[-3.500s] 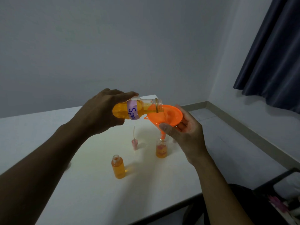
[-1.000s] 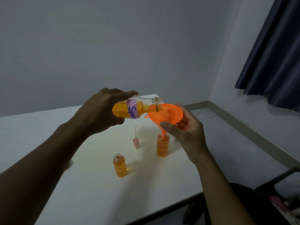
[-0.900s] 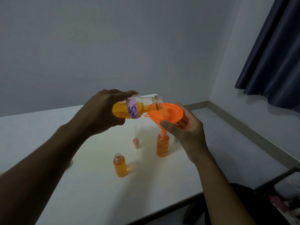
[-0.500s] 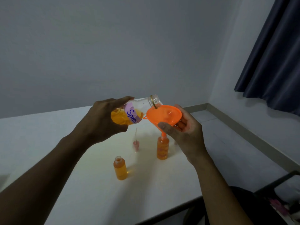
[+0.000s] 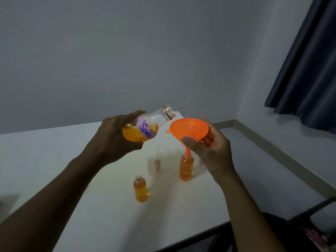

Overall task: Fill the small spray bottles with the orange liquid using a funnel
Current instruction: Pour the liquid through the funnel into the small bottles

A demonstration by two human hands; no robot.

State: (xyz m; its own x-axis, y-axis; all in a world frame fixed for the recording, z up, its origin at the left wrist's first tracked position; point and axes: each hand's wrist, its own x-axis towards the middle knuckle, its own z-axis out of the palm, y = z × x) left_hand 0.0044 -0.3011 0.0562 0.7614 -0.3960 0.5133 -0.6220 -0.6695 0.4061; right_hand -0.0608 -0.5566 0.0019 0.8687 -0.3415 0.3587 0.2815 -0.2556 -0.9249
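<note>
The big labelled bottle has tipped back since half a second ago: its open mouth now points up and away, clear of the funnel rim it rested on before, and no liquid runs. The left grip is wrapped around that bottle's orange-filled lower body. The right grip pinches the funnel's cone between thumb and fingers, its spout set in the neck of a small bottle directly below, filled nearly to the shoulder where it was about half full earlier. This bottle stands near the right edge of the white surface. A second small bottle, uncapped and full, stands nearer the person, well apart, with a pump cap between them. Left of the bottles the surface is broad and bare.
</note>
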